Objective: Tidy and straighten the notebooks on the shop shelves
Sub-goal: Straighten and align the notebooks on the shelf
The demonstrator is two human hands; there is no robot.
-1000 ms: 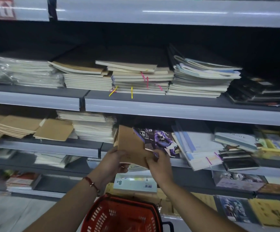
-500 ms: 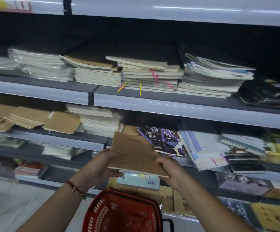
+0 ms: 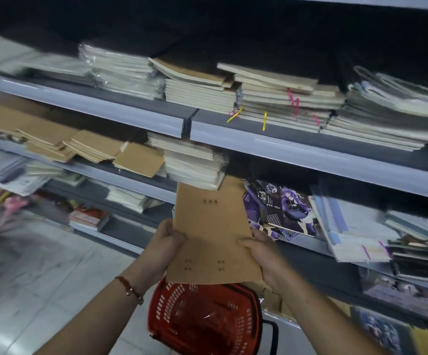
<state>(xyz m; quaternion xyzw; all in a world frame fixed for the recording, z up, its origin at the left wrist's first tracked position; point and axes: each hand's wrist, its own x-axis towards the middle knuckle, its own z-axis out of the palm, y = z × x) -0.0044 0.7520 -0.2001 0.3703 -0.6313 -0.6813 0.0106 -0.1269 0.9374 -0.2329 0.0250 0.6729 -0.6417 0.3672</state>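
Observation:
Both my hands hold a brown kraft notebook [image 3: 211,231] in front of the middle shelf [image 3: 310,157]. My left hand [image 3: 164,247] grips its left edge, thumb on the cover. My right hand [image 3: 261,249] grips its right edge, thumb on top. The notebook's far end reaches up to a white stack of notebooks [image 3: 192,160]. Loose brown notebooks [image 3: 90,147] lie fanned out on the same shelf to the left. A purple illustrated notebook [image 3: 282,208] lies just right of the one I hold.
The upper shelf carries uneven stacks of cream notebooks [image 3: 271,96] with coloured ribbons. Pale blue notebooks [image 3: 353,226] and dark ones sit at the right. A red shopping basket [image 3: 205,319] hangs below my hands. Tiled floor [image 3: 28,278] shows at the lower left.
I have pulled the brown notebook off the shelf and raised it more upright, cover facing me. The view has swung left and closer, with motion blur.

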